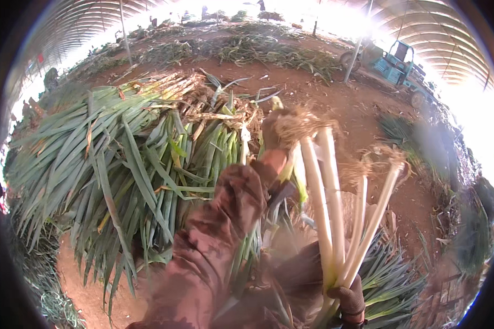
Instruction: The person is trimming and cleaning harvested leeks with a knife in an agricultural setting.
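Note:
My right hand (pixel 349 298), in a dark knitted glove, grips several long green onions (pixel 322 197) low on their stalks. Their white shanks point up and fan apart, with shaggy brown roots (pixel 300 125) at the top. My left hand (pixel 273 129) reaches forward beside those roots, at the end of a brown sleeve (pixel 214 230). It is blurred and partly covered by the roots, so its grip is unclear. A pale stub shows just above it, and a yellow-green leaf (pixel 299 172) hangs beneath. To the left lies a large heap of unpeeled green onions (pixel 123 164), roots towards the upper right.
More green onions (pixel 389 279) lie at the lower right. Leaf litter (pixel 267 51) covers parts of the brown soil (pixel 325 96) ahead. A teal vehicle (pixel 391 66) stands at the upper right near a metal post (pixel 356 53). An arched roof spans overhead.

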Demonstrator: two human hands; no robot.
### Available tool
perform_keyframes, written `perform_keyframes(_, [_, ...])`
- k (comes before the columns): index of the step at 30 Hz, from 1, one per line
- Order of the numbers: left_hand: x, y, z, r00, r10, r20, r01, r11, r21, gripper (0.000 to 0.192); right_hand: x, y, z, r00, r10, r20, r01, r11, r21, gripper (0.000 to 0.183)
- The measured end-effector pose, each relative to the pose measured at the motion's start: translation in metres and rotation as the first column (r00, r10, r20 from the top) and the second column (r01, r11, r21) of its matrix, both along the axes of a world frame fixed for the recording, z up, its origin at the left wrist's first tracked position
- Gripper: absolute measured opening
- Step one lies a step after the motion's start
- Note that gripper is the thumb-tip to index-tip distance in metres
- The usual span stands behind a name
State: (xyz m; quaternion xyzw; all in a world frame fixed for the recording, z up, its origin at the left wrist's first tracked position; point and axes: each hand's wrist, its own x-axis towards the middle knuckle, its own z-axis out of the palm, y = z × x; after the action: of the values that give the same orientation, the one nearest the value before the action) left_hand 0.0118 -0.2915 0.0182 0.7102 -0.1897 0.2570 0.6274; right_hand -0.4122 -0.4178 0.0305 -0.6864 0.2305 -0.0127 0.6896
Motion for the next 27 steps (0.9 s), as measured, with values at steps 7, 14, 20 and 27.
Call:
perform_keyframes(7, [0.064, 0.001, 0.152, 0.854, 0.233, 0.465, -0.353, 0.916, 0.191, 0.019, -0.003, 0.006, 0.004, 0.971, -0.160, 0.176, 0.137, 0.981, 0.136, 0.063])
perform_keyframes(14, [0.062, -0.005, 0.202, 0.831, 0.320, 0.456, -0.515, 0.751, 0.413, 0.023, -0.019, -0.008, 0.004, 0.915, -0.306, 0.264, 0.260, 0.946, 0.196, 0.069])
perform_keyframes(20, [0.108, 0.211, 0.298, 0.662, 0.172, 0.729, -0.700, -0.203, 0.684, 0.034, -0.070, -0.058, -0.034, 0.956, -0.267, 0.119, 0.271, 0.962, -0.018, 0.061])
perform_keyframes(27, [-0.062, 0.136, 0.226, 0.991, -0.098, 0.085, 0.052, 0.898, 0.436, 0.035, -0.024, -0.128, -0.086, 0.962, -0.235, 0.138, 0.251, 0.961, -0.115, 0.043])
